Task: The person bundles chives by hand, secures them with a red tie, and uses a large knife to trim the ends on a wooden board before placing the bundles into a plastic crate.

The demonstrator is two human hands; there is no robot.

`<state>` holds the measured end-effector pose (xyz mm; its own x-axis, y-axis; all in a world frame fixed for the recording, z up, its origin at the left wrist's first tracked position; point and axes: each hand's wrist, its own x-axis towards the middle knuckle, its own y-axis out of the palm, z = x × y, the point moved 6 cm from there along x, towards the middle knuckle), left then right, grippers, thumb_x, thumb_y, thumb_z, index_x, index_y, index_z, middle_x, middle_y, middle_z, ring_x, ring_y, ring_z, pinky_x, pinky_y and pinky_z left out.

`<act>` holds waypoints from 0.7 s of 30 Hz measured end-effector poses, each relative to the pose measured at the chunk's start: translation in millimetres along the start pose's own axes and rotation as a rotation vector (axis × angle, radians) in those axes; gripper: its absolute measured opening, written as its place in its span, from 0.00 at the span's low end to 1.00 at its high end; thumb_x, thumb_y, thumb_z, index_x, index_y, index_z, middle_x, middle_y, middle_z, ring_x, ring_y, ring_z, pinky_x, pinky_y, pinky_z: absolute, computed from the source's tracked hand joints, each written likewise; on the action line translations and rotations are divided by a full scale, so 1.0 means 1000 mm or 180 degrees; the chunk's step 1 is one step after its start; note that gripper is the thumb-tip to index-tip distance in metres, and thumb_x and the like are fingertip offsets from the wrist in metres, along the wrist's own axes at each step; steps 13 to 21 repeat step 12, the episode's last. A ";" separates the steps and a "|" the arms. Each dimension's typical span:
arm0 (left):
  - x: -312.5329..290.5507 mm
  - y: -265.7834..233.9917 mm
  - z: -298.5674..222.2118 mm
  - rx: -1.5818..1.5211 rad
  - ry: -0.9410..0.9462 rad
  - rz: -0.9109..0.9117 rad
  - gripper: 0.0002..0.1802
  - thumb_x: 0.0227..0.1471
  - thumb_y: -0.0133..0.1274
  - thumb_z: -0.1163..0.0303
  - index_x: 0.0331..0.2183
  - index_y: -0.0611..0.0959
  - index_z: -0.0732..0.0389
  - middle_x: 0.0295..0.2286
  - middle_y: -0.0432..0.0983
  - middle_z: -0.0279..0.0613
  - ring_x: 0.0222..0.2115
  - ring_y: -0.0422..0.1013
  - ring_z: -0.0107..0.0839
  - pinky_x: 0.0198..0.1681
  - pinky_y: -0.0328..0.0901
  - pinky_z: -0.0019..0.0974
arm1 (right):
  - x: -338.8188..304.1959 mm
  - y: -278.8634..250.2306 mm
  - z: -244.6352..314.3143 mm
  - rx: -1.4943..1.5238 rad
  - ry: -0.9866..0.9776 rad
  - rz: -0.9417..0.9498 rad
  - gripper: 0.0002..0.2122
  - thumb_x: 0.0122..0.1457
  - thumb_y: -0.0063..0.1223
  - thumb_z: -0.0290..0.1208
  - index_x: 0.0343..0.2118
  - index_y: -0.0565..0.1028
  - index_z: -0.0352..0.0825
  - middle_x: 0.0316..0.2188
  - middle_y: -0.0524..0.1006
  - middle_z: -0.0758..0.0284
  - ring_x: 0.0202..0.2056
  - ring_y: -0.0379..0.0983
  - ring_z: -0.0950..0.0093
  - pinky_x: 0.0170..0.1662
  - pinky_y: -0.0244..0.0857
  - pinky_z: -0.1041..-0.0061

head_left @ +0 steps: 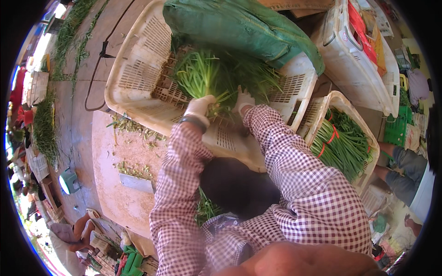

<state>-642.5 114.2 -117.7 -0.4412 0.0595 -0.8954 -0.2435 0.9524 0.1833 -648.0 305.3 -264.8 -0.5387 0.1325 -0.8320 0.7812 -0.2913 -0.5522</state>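
A big white slatted plastic basket (138, 99) lies before me, with loose long green leaves inside. My left hand (199, 108), in a pale glove, is closed round the stem end of a bunch of chives (198, 73), whose leaves fan out away from me. Just to its right, my right hand (244, 100), also gloved, reaches into the darker loose greens (255, 76) with thumb and fingers apart; its fingertips are partly hidden among the leaves. A green woven cloth or sack (239, 25) drapes over the basket's far side.
To the right stands a smaller basket (338, 96) of chive bundles (338, 142) tied with red bands. Beyond it is a tall white crate (363, 60). On my left, a stained board (124, 202) carries trimmings and a flat metal blade (136, 182). A person's legs (83, 230) show at lower left.
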 end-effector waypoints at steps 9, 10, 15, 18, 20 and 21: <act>-0.224 -0.133 -0.046 -0.0151 0.1832 -0.0200 0.22 0.45 0.58 0.69 0.44 0.75 0.64 0.29 0.75 0.38 0.26 0.73 0.29 0.24 0.68 0.28 | 0.016 0.008 -0.002 -0.0032 0.0075 -0.0446 0.61 0.38 0.73 0.48 0.68 0.36 0.43 0.68 0.44 0.54 0.64 0.51 0.57 0.60 0.60 0.57; -0.249 -0.151 -0.030 -0.0267 0.1825 -0.0275 0.24 0.44 0.57 0.73 0.46 0.75 0.63 0.33 0.76 0.38 0.28 0.73 0.29 0.27 0.69 0.29 | 0.019 0.011 0.002 -0.0076 0.0041 -0.0572 0.61 0.38 0.74 0.48 0.68 0.37 0.42 0.67 0.46 0.54 0.64 0.53 0.57 0.59 0.61 0.58; -0.298 -0.184 0.002 -0.0597 0.2111 -0.1145 0.31 0.38 0.62 0.71 0.48 0.73 0.65 0.33 0.75 0.40 0.25 0.72 0.29 0.22 0.69 0.28 | -0.010 0.017 0.053 -0.0090 -0.0236 -0.0513 0.56 0.38 0.73 0.40 0.67 0.43 0.39 0.65 0.52 0.54 0.61 0.59 0.57 0.58 0.63 0.60; -0.298 -0.184 0.002 -0.0597 0.2111 -0.1145 0.31 0.38 0.62 0.71 0.48 0.73 0.65 0.33 0.75 0.40 0.25 0.72 0.29 0.22 0.69 0.28 | -0.010 0.017 0.053 -0.0090 -0.0236 -0.0513 0.56 0.38 0.73 0.40 0.67 0.43 0.39 0.65 0.52 0.54 0.61 0.59 0.57 0.58 0.63 0.60; -0.298 -0.184 0.002 -0.0597 0.2111 -0.1145 0.31 0.38 0.62 0.71 0.48 0.73 0.65 0.33 0.75 0.40 0.25 0.72 0.29 0.22 0.69 0.28 | -0.010 0.017 0.053 -0.0090 -0.0236 -0.0513 0.56 0.38 0.73 0.40 0.67 0.43 0.39 0.65 0.52 0.54 0.61 0.59 0.57 0.58 0.63 0.60; -0.298 -0.184 0.002 -0.0597 0.2111 -0.1145 0.31 0.38 0.62 0.71 0.48 0.73 0.65 0.33 0.75 0.40 0.25 0.72 0.29 0.22 0.69 0.28 | -0.010 0.017 0.053 -0.0090 -0.0236 -0.0513 0.56 0.38 0.73 0.40 0.67 0.43 0.39 0.65 0.52 0.54 0.61 0.59 0.57 0.58 0.63 0.60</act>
